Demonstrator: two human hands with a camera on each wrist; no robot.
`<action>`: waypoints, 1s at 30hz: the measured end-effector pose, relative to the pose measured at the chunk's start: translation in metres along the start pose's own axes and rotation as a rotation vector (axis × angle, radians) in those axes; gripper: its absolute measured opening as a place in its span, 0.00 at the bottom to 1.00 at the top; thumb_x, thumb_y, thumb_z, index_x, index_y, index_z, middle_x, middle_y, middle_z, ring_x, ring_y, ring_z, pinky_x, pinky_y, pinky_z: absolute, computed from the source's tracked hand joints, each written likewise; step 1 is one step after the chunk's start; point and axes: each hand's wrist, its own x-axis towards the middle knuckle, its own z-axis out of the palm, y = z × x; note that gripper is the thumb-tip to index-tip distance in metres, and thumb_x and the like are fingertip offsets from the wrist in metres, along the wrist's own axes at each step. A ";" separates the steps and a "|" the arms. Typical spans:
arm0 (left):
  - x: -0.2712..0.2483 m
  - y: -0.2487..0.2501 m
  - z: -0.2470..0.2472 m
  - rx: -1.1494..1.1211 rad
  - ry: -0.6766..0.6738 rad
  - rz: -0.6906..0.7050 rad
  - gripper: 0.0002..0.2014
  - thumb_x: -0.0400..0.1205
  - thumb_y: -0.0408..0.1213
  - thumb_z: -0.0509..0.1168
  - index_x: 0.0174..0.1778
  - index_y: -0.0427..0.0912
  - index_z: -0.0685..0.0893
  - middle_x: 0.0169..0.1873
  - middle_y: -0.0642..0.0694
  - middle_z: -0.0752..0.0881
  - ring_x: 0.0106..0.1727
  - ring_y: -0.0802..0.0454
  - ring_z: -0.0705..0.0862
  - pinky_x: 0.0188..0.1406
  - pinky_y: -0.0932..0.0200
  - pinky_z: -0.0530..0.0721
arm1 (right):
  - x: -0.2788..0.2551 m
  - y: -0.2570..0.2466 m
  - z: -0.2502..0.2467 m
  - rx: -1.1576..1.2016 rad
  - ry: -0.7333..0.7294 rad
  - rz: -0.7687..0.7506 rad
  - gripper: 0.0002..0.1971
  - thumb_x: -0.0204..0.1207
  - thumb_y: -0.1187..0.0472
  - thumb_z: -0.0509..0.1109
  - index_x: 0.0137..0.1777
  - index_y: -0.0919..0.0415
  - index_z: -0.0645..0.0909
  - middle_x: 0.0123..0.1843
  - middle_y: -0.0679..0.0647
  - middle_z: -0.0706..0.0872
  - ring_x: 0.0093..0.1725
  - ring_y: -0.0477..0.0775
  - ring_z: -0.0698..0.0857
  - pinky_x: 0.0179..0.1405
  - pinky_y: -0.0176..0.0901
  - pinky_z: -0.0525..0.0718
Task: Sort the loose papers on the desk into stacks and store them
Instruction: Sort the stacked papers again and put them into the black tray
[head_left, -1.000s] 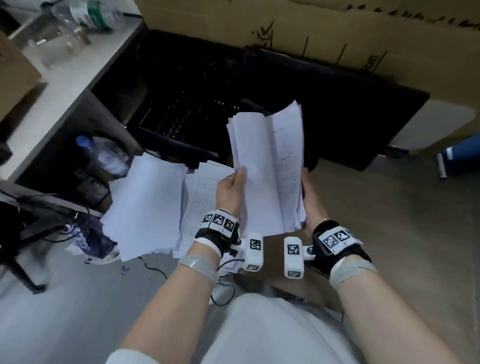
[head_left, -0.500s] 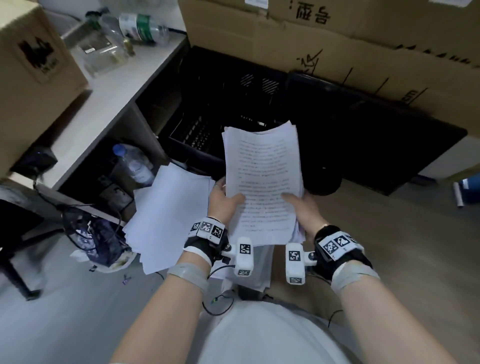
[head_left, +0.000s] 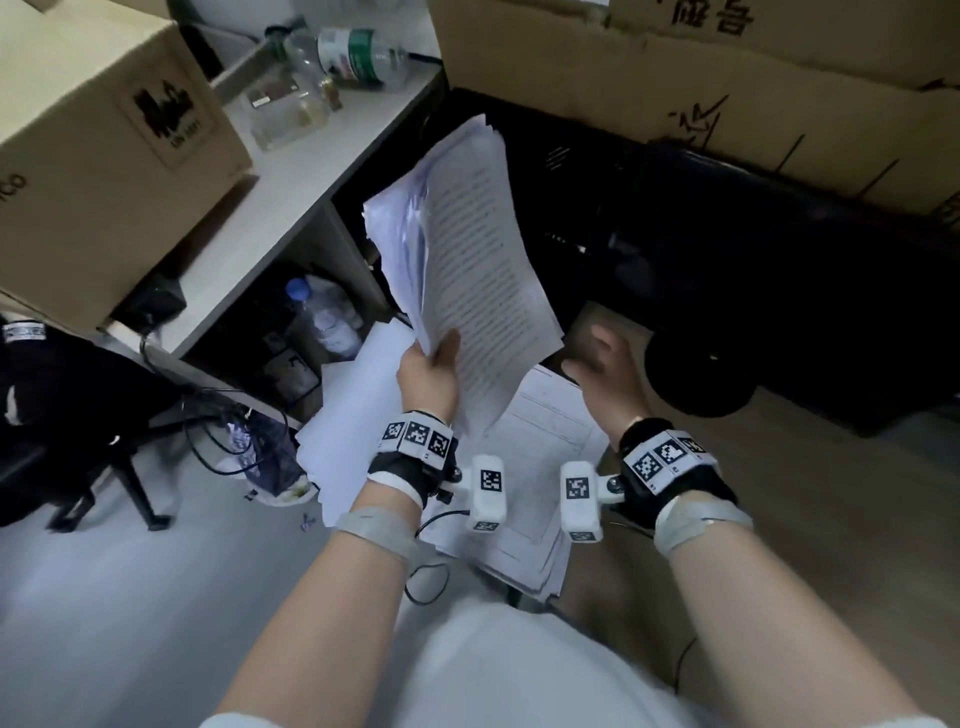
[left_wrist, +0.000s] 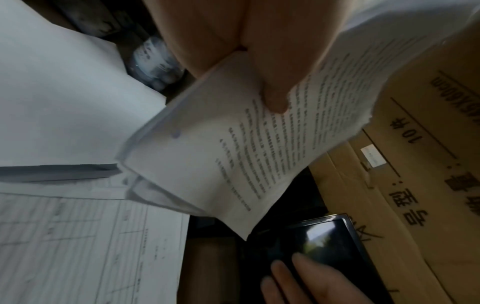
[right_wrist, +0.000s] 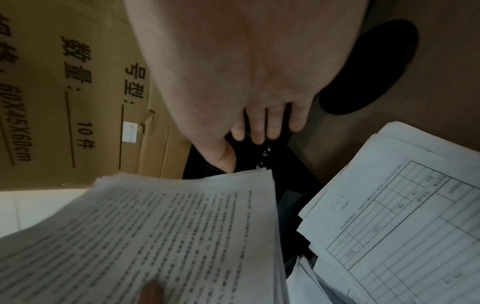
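My left hand (head_left: 428, 366) grips the near corner of a thick stack of printed papers (head_left: 467, 244), thumb (left_wrist: 275, 90) on top, and holds it tilted up toward the left. My right hand (head_left: 605, 364) is off the stack, fingers (right_wrist: 262, 127) relaxed and holding nothing, just right of its lower edge. Below my hands, a pile of ruled form sheets (head_left: 535, 483) lies on the wooden desk (head_left: 805, 519). A stack of blank white sheets (head_left: 358, 410) lies to its left.
A black mesh tray (head_left: 571, 171) stands behind the papers, with large cardboard boxes (head_left: 727, 78) above it. A round black base (head_left: 701, 374) sits right of my right hand. At left, a white shelf (head_left: 291, 176) carries a box and bottles; a water bottle (head_left: 324, 317) stands underneath.
My right hand let go of the printed stack, which both hands held before. My left hand has swung it up and to the left, uncovering the form sheets below.
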 end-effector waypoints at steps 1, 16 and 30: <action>0.004 0.006 0.005 0.006 -0.001 0.024 0.15 0.85 0.44 0.68 0.59 0.36 0.87 0.51 0.41 0.89 0.57 0.40 0.86 0.59 0.47 0.84 | 0.004 -0.001 0.001 0.036 -0.011 0.007 0.32 0.79 0.61 0.71 0.81 0.54 0.65 0.80 0.50 0.71 0.74 0.45 0.73 0.69 0.41 0.72; 0.113 0.034 0.099 -0.088 -0.147 0.047 0.13 0.89 0.42 0.62 0.44 0.36 0.82 0.39 0.43 0.81 0.40 0.51 0.73 0.42 0.57 0.73 | 0.102 -0.099 0.018 0.238 -0.164 -0.148 0.34 0.83 0.73 0.64 0.86 0.51 0.60 0.84 0.54 0.66 0.82 0.49 0.69 0.77 0.39 0.71; 0.137 0.028 0.125 0.313 -0.480 0.271 0.15 0.89 0.40 0.62 0.66 0.34 0.81 0.53 0.35 0.88 0.55 0.39 0.87 0.44 0.59 0.77 | 0.141 -0.074 0.031 0.121 -0.064 0.006 0.32 0.84 0.66 0.66 0.84 0.46 0.60 0.75 0.38 0.73 0.76 0.40 0.72 0.70 0.36 0.74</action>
